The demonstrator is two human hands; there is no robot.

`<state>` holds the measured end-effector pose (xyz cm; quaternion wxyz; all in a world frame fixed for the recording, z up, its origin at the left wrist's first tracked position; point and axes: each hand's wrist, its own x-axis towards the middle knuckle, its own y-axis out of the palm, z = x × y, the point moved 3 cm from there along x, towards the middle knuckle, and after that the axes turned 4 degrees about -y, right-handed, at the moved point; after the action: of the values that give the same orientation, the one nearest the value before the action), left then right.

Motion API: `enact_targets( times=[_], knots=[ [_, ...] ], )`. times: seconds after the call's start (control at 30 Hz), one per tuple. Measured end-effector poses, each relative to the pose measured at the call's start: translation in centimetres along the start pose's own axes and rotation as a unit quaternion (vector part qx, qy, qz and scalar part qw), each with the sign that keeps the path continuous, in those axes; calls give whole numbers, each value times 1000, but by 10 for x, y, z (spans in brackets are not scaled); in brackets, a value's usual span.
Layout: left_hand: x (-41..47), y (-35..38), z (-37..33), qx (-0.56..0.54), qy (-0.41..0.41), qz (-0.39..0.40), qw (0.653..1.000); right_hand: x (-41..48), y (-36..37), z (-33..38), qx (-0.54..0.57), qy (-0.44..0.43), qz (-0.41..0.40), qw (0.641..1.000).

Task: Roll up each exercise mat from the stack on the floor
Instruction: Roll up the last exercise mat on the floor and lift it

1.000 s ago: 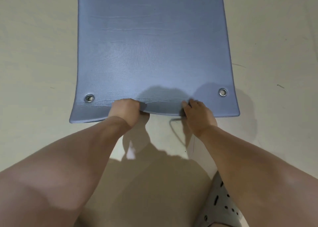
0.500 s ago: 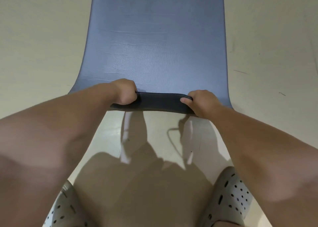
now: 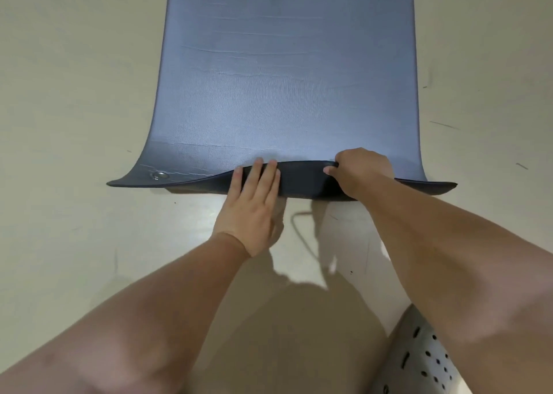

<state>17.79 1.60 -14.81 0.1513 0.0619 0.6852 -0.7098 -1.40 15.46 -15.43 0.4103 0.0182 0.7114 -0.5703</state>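
Note:
A blue-grey exercise mat point(image 3: 287, 88) lies flat on the pale floor, running away from me. Its near edge is folded over in the middle, showing a dark underside strip point(image 3: 305, 181). My left hand point(image 3: 254, 205) lies with straight fingers pressing on that folded strip. My right hand point(image 3: 359, 169) grips the fold further right, its fingers curled over the edge. A metal eyelet point(image 3: 159, 175) shows at the near left corner, which stays flat; the right corner's eyelet is hidden under the fold.
Bare beige floor point(image 3: 74, 94) with small scuff marks lies on both sides of the mat. A grey perforated clog point(image 3: 425, 357) is at the bottom right, beneath my right forearm.
The left hand has let go of its grip and now lies flat on the fold. The left corner of the mat has dropped back flat, showing its eyelet. The right hand keeps its hold.

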Motion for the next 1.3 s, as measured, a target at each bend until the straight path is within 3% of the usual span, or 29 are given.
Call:
enact_targets(
  times=[0.07,0.2,0.27,0.37,0.53,0.83,0.9,1.03,1.3],
  knots=[
    [4,8,8,25,-21,58,998,-3,-1,1,-25,-11,-23,999],
    [24,15,19,53,-16,123,991,-18,9,14,-83,-67,-189,976],
    [38,12,21,37,-16,163,986,-27,20,24,-89,-111,-221,965],
    [55,4,27,-14,-20,198,980,-44,49,40,-133,-221,-214,942],
    [55,16,31,-18,-16,190,981,-52,78,38,-175,-177,-94,964],
    [20,21,15,7,10,47,999,-20,47,50,-99,-167,-47,980],
    [9,28,6,16,9,51,999,-16,47,51,-99,-161,-41,981],
    [11,25,0,-12,-81,96,992,-17,58,48,-125,-148,-53,980],
    [41,19,22,19,-45,129,990,-19,54,34,-173,-167,-63,969]
  ],
)
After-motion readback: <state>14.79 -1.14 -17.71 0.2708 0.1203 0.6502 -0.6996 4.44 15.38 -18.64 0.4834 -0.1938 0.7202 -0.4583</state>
